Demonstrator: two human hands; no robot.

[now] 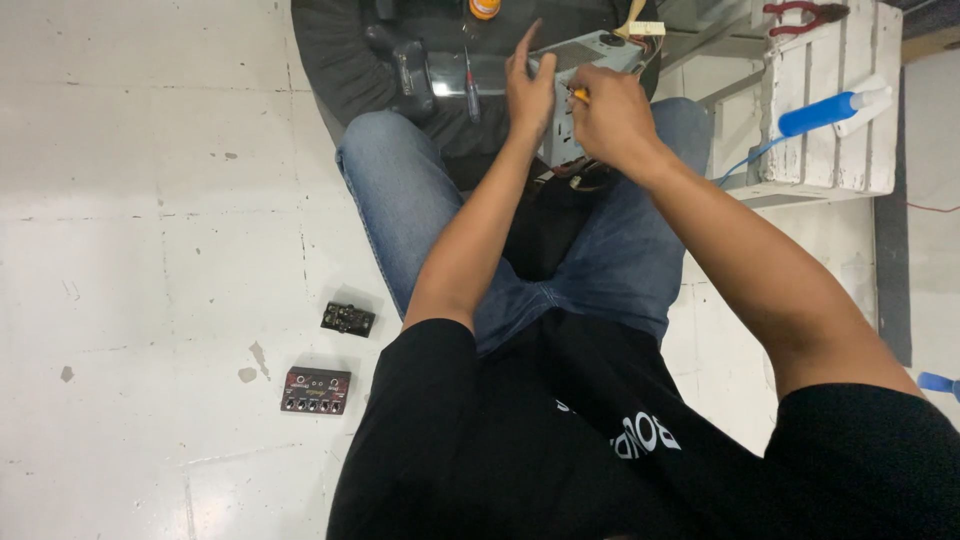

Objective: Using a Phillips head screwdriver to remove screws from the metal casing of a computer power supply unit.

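Note:
I sit on the floor with a grey metal box (590,60) resting between my knees, coloured wires coming out of its far end. My left hand (528,88) steadies the box's left side, index finger raised. My right hand (612,115) is closed around a small tool with an orange-yellow handle (580,95), pressed against the box's near face. A dark-handled screwdriver (470,88) lies just left of my left hand on a dark round mat (340,60).
Two small circuit boards lie on the white floor to my left, one black (347,319), one dark red (316,390). A white wooden crate (825,100) at the right carries a blue-handled tool (825,113) and red pliers (805,14).

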